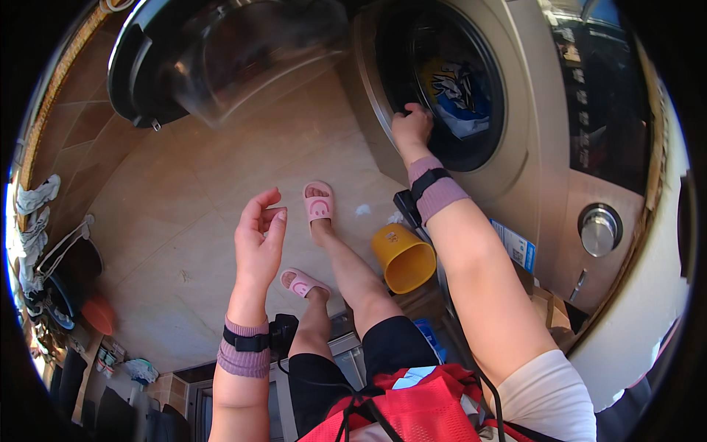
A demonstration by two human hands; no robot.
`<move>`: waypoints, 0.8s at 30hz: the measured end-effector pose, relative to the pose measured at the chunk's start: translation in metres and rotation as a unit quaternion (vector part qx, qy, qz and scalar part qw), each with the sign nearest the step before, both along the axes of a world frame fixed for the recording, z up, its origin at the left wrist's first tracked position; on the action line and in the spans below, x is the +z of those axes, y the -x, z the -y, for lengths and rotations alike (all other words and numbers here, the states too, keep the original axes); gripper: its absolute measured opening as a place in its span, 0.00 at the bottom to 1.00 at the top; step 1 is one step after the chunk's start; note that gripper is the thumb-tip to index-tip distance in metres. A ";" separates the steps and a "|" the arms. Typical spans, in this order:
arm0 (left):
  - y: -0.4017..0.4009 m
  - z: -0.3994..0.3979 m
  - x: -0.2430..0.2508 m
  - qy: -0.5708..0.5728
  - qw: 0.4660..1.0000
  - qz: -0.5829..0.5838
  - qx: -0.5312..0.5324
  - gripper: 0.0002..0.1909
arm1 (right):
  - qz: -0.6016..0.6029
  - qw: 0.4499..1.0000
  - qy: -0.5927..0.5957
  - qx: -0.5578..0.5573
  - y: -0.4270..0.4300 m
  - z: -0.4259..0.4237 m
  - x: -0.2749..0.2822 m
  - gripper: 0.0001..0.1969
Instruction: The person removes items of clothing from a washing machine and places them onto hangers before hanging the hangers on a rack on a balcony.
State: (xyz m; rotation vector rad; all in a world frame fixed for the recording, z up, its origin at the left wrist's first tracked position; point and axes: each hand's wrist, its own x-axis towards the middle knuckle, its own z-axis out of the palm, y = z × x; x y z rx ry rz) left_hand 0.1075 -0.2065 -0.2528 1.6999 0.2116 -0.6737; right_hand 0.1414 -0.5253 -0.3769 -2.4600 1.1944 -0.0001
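My right hand (413, 131) is at the lower left rim of a front-loading washing machine's (533, 138) round opening. Its fingers curl by the dark door gasket (442, 152), and whether they grip anything is hidden. Inside the drum lie blue, white and yellow fabrics (461, 99). The machine's round door (232, 55) with its clear bowl stands swung wide at the top, partly blurred. My left hand (258, 243) hangs over the tiled floor, holding nothing, with fingers loosely bent and the thumb apart.
A yellow bin (406, 259) lies tipped near my right leg, mouth towards me. Pink slippers (318, 204) are on my feet. The machine's control knob (599, 229) is at right. Dark buckets (83, 265), an orange basin (98, 314) and hanging cloths (34, 232) line the left.
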 end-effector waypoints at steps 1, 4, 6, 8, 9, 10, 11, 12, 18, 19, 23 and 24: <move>0.000 0.000 -0.008 0.010 1.000 -0.013 0.011 0.17 | -0.014 0.999 0.025 -0.030 -0.006 0.009 -0.007 0.14; 0.002 0.002 -0.032 0.018 0.999 -0.031 0.031 0.17 | -0.060 0.994 0.061 -0.065 -0.022 0.042 -0.028 0.15; 0.004 0.008 -0.043 0.023 0.997 -0.060 0.037 0.17 | -0.090 0.991 0.073 -0.071 -0.030 0.066 -0.041 0.16; 0.006 0.013 -0.057 0.029 0.995 -0.087 0.041 0.17 | -0.168 0.974 0.099 -0.114 -0.037 0.087 -0.053 0.18; 0.008 0.012 -0.063 0.033 0.994 -0.092 0.044 0.17 | -0.170 0.974 0.098 -0.111 -0.042 0.090 -0.060 0.18; 0.009 0.011 -0.069 0.036 0.994 -0.097 0.047 0.17 | -0.186 0.966 0.099 -0.152 -0.047 0.091 -0.067 0.19; 0.009 0.009 -0.073 0.033 0.993 -0.099 0.049 0.17 | -0.202 0.955 0.098 -0.194 -0.051 0.094 -0.073 0.21; 0.009 0.007 -0.078 0.024 0.993 -0.105 0.043 0.17 | -0.218 0.959 0.076 -0.164 -0.051 0.107 -0.087 0.22; 0.004 0.033 -0.102 0.043 0.993 -0.101 0.045 0.16 | -0.431 0.895 0.099 0.060 -0.058 0.209 -0.129 0.22; 0.003 0.037 -0.105 0.051 0.992 -0.105 0.045 0.16 | -0.437 0.888 0.133 0.048 -0.060 0.217 -0.133 0.22; 0.006 0.033 -0.112 0.029 0.991 -0.126 0.027 0.16 | -0.267 0.958 -0.041 -0.092 -0.043 0.210 -0.143 0.20; 0.007 0.036 -0.112 0.031 0.991 -0.125 0.020 0.16 | -0.205 0.964 -0.091 -0.141 -0.038 0.213 -0.139 0.20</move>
